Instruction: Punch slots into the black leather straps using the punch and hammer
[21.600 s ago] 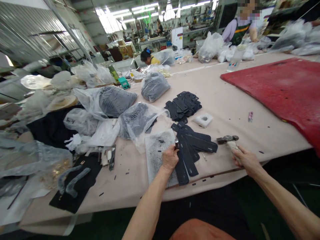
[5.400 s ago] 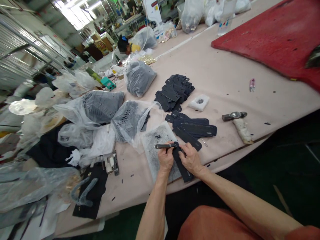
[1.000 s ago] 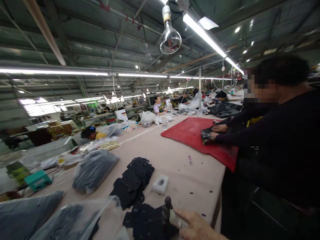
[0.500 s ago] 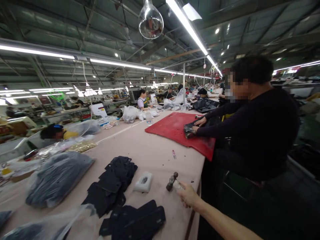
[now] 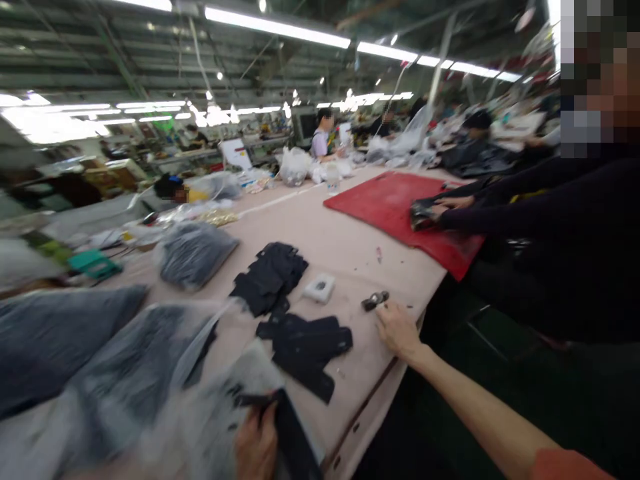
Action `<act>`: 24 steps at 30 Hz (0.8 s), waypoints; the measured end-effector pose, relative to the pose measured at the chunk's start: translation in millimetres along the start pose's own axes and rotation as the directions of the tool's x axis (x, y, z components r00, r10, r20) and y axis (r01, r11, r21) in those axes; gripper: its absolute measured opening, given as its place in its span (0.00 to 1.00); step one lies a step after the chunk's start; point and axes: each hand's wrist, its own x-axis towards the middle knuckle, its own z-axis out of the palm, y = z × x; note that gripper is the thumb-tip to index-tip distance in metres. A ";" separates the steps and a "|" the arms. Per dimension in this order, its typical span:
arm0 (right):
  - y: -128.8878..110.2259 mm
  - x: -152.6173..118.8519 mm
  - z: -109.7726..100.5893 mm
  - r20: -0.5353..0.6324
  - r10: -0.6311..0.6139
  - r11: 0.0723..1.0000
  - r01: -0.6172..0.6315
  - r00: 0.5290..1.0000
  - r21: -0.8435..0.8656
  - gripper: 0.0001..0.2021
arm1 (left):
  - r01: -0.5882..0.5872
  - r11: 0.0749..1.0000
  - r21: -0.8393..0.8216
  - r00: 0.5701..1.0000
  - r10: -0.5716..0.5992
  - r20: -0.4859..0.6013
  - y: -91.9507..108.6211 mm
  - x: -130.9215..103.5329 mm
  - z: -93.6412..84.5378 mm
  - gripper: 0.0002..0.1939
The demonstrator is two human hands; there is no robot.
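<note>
My right hand [image 5: 399,331] is at the table's right edge, fingers curled over the handle of a hammer [image 5: 375,301]. The hammer's dark metal head is low at the tabletop; most of its handle is hidden by the hand. At the bottom, my left hand [image 5: 257,441] pinches a black flat piece [image 5: 296,433] above a pale slab [image 5: 253,373], partly blurred. Between the hands lies a loose pile of black cut pieces [image 5: 305,347]. Behind it are another black pile [image 5: 273,275] and a white block [image 5: 320,288] with small dark things on top.
Clear plastic bags of dark material [image 5: 195,255] cover the left side of the table [image 5: 300,227]. A co-worker's hands [image 5: 447,205] rest on a dark item over a red mat [image 5: 380,200] at the far right. A small pink-handled tool [image 5: 379,255] lies near the mat.
The view has swung down and right. My left hand has come into view with the black piece. My right hand, still at the hammer, now has it lower at the tabletop.
</note>
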 end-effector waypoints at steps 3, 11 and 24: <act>-47.4 -25.3 11.7 0.114 -0.192 0.946 0.153 0.975 0.285 0.17 | -0.012 0.995 0.097 0.980 -0.007 0.198 -35.7 -30.2 -24.4 0.04; -158.9 -105.5 51.5 0.372 -0.403 0.862 0.211 0.836 0.460 0.22 | 0.059 0.989 -0.135 0.916 0.000 0.402 -53.8 -38.9 -25.8 0.10; -161.0 -111.6 73.7 0.347 -0.310 0.864 0.110 0.885 0.491 0.15 | 0.258 0.926 -0.275 0.920 -0.148 0.362 -69.0 -35.5 -21.0 0.11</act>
